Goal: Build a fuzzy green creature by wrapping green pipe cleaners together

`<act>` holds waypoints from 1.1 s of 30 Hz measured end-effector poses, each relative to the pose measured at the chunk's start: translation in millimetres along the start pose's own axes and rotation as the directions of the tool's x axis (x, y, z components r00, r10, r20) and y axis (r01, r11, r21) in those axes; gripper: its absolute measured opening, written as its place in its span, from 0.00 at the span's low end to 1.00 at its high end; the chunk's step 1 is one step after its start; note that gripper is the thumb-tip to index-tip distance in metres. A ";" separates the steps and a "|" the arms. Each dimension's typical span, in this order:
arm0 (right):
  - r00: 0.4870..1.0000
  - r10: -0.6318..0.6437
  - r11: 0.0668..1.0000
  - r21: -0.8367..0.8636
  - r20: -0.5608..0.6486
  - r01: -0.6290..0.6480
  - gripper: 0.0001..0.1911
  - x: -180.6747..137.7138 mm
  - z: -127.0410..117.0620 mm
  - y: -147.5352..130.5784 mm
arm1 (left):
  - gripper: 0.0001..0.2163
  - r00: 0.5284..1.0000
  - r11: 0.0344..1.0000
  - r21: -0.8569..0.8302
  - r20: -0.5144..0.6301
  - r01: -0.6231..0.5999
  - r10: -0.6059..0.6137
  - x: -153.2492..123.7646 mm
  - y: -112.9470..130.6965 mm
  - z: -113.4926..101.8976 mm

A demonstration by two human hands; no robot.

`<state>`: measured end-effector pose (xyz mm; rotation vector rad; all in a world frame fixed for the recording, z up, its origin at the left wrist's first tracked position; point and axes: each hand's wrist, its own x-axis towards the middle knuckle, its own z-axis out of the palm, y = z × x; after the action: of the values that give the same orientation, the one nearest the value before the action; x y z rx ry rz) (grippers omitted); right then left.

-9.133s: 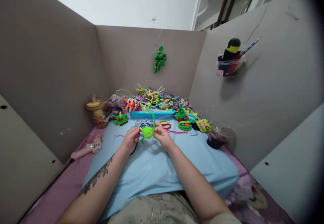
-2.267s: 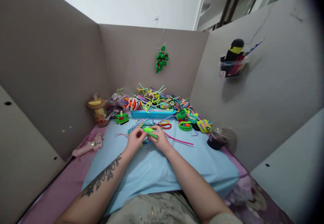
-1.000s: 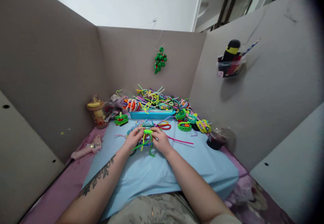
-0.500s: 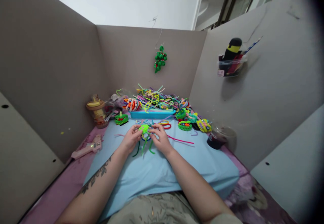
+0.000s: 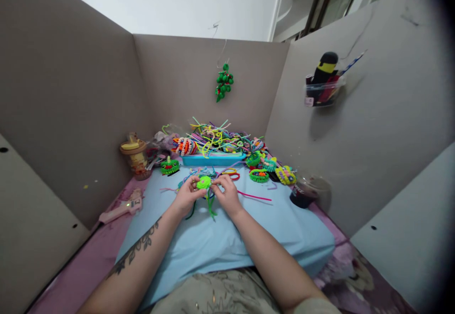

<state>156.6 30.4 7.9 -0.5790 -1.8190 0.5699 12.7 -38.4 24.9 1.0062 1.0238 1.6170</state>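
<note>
Between my two hands is a bright green pipe-cleaner piece (image 5: 204, 182), rounded, with a small pinkish spot. My left hand (image 5: 187, 196) pinches it from the left, thumb below and fingers above. The fingertips of my right hand (image 5: 226, 194) are closed at its right edge. Green pipe-cleaner ends (image 5: 211, 207) dangle below it toward the blue cloth (image 5: 256, 238). Light blue and multicoloured pipe cleaners (image 5: 192, 174) lie just behind my hands. To the right of my fingers lies a pink-red pipe cleaner (image 5: 256, 196), near scissors with red handles (image 5: 234, 176).
A blue tray (image 5: 213, 160) heaped with pipe cleaners stands at the back. Finished pipe-cleaner pieces (image 5: 259, 175) sit to its right. A pink glue gun (image 5: 122, 210) and lidded cup (image 5: 135, 155) are left; a dark cup (image 5: 303, 194) is right. Grey panels (image 5: 209, 82) enclose the table.
The green piece has turned so its rounded face shows more fully. Its hanging ends have drawn closer together. My left hand has rolled slightly, and my right fingers stay at the right edge.
</note>
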 end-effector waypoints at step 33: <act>0.979 0.204 0.963 0.182 -0.004 -0.200 0.08 5.5 1.0 -0.3 | 0.21 0.990 0.998 0.010 -0.122 -0.063 0.064 4.7 -7.2 -3.4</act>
<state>154.0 33.6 11.7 -0.6484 -1.6754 0.8542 10.5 -33.0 17.8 0.9623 1.0888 1.7464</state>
